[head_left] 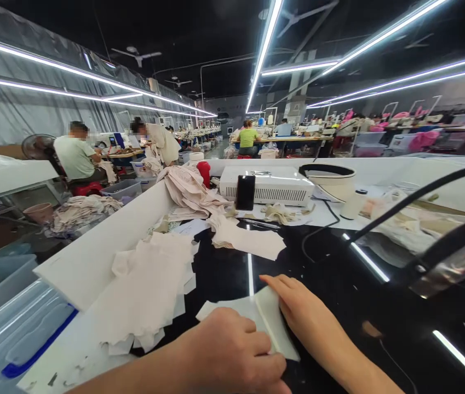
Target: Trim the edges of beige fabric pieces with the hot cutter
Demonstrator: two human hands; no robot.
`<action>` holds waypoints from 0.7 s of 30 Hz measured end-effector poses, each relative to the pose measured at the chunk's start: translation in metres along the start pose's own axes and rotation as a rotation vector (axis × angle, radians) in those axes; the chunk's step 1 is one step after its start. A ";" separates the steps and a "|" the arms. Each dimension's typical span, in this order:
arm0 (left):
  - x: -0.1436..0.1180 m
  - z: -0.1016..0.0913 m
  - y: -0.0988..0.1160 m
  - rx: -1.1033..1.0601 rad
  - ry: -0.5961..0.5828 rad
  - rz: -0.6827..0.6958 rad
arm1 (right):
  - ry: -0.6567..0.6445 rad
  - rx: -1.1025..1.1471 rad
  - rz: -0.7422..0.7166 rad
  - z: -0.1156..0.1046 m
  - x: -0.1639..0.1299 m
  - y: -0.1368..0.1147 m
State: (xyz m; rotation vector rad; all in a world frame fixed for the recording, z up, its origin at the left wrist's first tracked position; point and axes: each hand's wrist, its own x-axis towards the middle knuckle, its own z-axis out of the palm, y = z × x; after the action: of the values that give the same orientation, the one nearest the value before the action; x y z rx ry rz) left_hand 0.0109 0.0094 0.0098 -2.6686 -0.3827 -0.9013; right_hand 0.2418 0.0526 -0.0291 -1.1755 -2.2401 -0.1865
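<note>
A cut piece of pale cream fabric (259,311) lies on the glossy black tabletop right in front of me, with a fold or seam line running down its right part. My left hand (236,350) is closed over its near side, fingers curled against the cloth and their tips partly hidden. Along the right edge rests my right hand (300,306), its fingers stretched out and lying flat on the cloth. To the left is a loose stack of cream fabric pieces (145,290). Another cut piece (252,238) lies just beyond my hands.
A white vented box (265,186) stands at the back, a phone (245,192) leaning on it. Further right are a lampshade-like bin (331,180), a white bottle (354,204) and a black curved arm (421,191). Crumpled fabric (191,189) sits back left. Other people work beyond.
</note>
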 end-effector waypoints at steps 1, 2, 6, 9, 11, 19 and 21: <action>-0.003 0.005 0.003 0.005 -0.043 -0.012 | -0.007 -0.044 -0.007 0.004 0.001 0.002; -0.005 0.009 0.005 0.004 -0.084 -0.027 | -0.012 -0.081 -0.007 0.006 0.002 0.004; -0.009 0.015 0.004 -0.032 -0.186 -0.088 | -0.013 -0.175 0.003 0.001 -0.002 0.010; -0.012 0.016 0.002 -0.064 -0.193 -0.110 | -0.008 -0.188 -0.023 -0.013 -0.011 0.005; -0.013 0.015 0.002 -0.079 -0.205 -0.114 | -0.034 -0.152 -0.076 -0.022 -0.016 -0.004; -0.010 0.003 0.003 -0.164 -0.156 -0.182 | 0.114 0.036 -0.245 -0.072 -0.029 -0.037; -0.009 0.001 0.002 -0.218 -0.142 -0.190 | 0.222 0.119 -0.221 -0.098 -0.044 -0.032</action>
State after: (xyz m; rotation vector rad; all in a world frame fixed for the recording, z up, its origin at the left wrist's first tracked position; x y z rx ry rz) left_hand 0.0051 0.0066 0.0029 -2.9464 -0.6126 -0.8521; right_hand 0.2786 -0.0346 0.0306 -0.8030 -2.1478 -0.2540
